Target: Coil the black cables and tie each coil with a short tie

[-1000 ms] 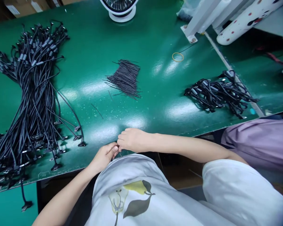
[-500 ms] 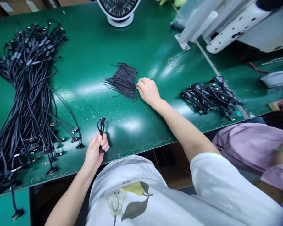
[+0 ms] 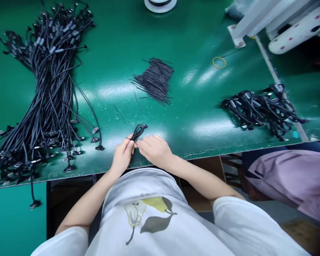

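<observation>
First, in front of the tie pile (image 3: 156, 81), the left hand (image 3: 122, 154) pinches a looped cable (image 3: 138, 132), black and smooth. Beside it, the right hand (image 3: 156, 151) pinches a thin tie (image 3: 128, 138) crossing that cable. To the tie pile's right lies a heap of coiled cables (image 3: 258, 110); to its left spreads a cable sheaf (image 3: 52, 90) with grey sleeves and metal-tipped plugs. Beyond the tie pile, on the glossy green tabletop (image 3: 117, 42), stands a rounded white base (image 3: 160, 7).
</observation>
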Action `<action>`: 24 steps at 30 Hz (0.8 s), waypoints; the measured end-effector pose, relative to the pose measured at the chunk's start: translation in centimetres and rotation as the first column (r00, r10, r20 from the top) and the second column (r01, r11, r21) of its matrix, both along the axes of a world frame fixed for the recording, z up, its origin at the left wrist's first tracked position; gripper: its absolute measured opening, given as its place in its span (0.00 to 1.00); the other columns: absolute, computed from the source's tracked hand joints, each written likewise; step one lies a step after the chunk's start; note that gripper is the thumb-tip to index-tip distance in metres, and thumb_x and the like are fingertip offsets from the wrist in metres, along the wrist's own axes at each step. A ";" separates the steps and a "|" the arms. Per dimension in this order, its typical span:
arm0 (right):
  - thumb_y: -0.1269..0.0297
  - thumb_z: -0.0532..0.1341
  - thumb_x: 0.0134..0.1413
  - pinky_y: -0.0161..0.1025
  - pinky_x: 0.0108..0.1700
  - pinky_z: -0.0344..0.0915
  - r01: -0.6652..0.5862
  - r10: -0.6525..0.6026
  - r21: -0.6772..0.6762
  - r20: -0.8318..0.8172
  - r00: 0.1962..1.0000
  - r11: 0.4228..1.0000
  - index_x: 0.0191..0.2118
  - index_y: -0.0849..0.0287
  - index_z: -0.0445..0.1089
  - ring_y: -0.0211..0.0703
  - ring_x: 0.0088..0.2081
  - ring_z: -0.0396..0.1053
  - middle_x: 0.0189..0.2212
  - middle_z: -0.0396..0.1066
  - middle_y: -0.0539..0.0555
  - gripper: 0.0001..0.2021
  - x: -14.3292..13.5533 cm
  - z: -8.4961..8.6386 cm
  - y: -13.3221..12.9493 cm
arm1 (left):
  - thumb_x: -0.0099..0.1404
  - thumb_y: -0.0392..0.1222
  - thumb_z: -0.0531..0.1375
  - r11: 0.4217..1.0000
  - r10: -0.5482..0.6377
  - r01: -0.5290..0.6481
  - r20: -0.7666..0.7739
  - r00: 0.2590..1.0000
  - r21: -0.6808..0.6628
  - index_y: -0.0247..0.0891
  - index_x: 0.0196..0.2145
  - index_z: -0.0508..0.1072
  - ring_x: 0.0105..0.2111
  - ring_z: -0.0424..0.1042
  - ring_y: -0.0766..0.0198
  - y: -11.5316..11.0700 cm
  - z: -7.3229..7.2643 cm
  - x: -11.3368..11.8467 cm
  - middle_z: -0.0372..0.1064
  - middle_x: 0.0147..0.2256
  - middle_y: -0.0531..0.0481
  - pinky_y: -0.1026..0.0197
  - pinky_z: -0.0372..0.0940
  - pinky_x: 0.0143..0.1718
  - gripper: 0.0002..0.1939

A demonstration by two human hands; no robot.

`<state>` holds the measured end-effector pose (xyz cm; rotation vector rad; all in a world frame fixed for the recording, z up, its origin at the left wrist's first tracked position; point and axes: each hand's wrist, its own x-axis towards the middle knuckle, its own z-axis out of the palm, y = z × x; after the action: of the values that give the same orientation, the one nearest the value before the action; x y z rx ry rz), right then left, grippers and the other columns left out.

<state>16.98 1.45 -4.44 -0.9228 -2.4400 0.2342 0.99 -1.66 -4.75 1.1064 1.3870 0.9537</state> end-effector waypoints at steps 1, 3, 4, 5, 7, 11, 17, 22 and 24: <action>0.70 0.51 0.66 0.39 0.38 0.57 -0.062 0.054 0.152 0.051 0.997 0.986 0.37 0.63 0.70 0.40 0.33 0.64 0.28 0.70 0.53 0.11 0.1 0.2 0.5 | 0.69 0.44 0.54 0.998 -0.026 0.031 -0.099 0.995 0.049 0.38 0.49 0.73 0.30 0.66 0.63 -0.1 0.0 -0.2 0.66 0.28 0.52 0.61 0.62 0.37 0.15; 0.72 0.50 0.66 0.41 0.44 0.58 -0.223 0.178 0.364 0.153 0.972 0.904 0.42 0.64 0.70 0.42 0.41 0.65 0.38 0.72 0.57 0.11 0.4 0.8 1.6 | 0.67 0.39 0.54 0.990 -0.055 0.081 -0.215 0.975 0.112 0.38 0.47 0.74 0.37 0.69 0.59 -0.1 0.0 -0.6 0.70 0.33 0.49 0.58 0.62 0.43 0.14; 0.73 0.49 0.66 0.42 0.47 0.58 -0.301 0.233 0.416 0.205 0.950 0.858 0.43 0.64 0.70 0.43 0.46 0.65 0.43 0.72 0.59 0.12 0.5 1.2 2.1 | 0.66 0.38 0.54 0.988 -0.069 0.099 -0.239 0.969 0.116 0.38 0.44 0.75 0.38 0.69 0.58 -0.2 0.0 -0.7 0.71 0.33 0.48 0.58 0.62 0.44 0.13; 0.73 0.49 0.66 0.42 0.48 0.58 -0.377 0.285 0.434 0.262 0.922 0.818 0.43 0.65 0.69 0.43 0.48 0.64 0.46 0.71 0.60 0.12 0.6 1.6 2.4 | 0.65 0.37 0.54 0.989 -0.088 0.114 -0.236 0.968 0.098 0.38 0.40 0.76 0.36 0.68 0.58 -0.2 0.0 -0.9 0.70 0.32 0.49 0.58 0.62 0.42 0.11; 0.72 0.48 0.67 0.42 0.46 0.58 -0.519 0.380 0.399 0.379 0.844 0.756 0.42 0.65 0.68 0.43 0.45 0.65 0.43 0.71 0.60 0.12 0.6 2.4 2.8 | 0.63 0.38 0.55 0.989 -0.142 0.145 -0.142 0.980 0.014 0.37 0.31 0.73 0.28 0.64 0.62 -0.3 0.0 -1.0 0.66 0.25 0.52 0.60 0.60 0.35 0.08; 0.73 0.48 0.67 0.41 0.38 0.56 -0.651 0.445 0.319 0.522 0.727 0.689 0.39 0.65 0.67 0.40 0.35 0.64 0.34 0.68 0.56 0.11 0.7 3.4 2.7 | 0.60 0.49 0.60 0.963 -0.170 0.206 0.202 0.965 -0.172 0.37 0.23 0.65 0.21 0.54 0.69 -0.6 -0.2 -1.1 0.56 0.19 0.57 0.64 0.50 0.25 0.15; 0.74 0.46 0.66 0.42 0.32 0.50 -0.658 0.394 0.364 0.579 0.714 0.659 0.34 0.63 0.65 0.42 0.30 0.61 0.29 0.64 0.54 0.13 0.6 3.4 2.5 | 0.54 0.55 0.66 0.940 -0.124 0.239 0.405 0.906 -0.246 0.36 0.27 0.66 0.20 0.52 0.71 -0.6 -0.1 -0.9 0.55 0.20 0.59 0.65 0.49 0.24 0.20; 0.76 0.47 0.64 0.42 0.30 0.47 -0.679 0.366 0.363 0.633 0.682 0.638 0.31 0.62 0.65 0.41 0.27 0.60 0.26 0.63 0.54 0.14 0.4 3.6 2.5 | 0.53 0.53 0.66 0.939 -0.115 0.229 0.393 0.913 -0.257 0.36 0.25 0.65 0.20 0.53 0.71 -0.7 0.1 -0.2 0.55 0.20 0.59 0.64 0.49 0.25 0.19; 0.76 0.46 0.63 0.42 0.28 0.46 -0.663 0.313 0.337 0.682 0.661 0.668 0.31 0.63 0.65 0.41 0.26 0.60 0.25 0.64 0.55 0.14 0.3 3.7 2.3 | 0.53 0.52 0.65 0.948 -0.077 0.187 0.386 0.919 -0.257 0.36 0.24 0.65 0.21 0.53 0.71 -0.7 0.2 0.3 0.56 0.20 0.58 0.65 0.49 0.25 0.17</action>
<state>17.26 3.72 -0.71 0.0329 -3.0087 -0.6727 1.24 -2.35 -4.54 0.7417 1.0809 0.7824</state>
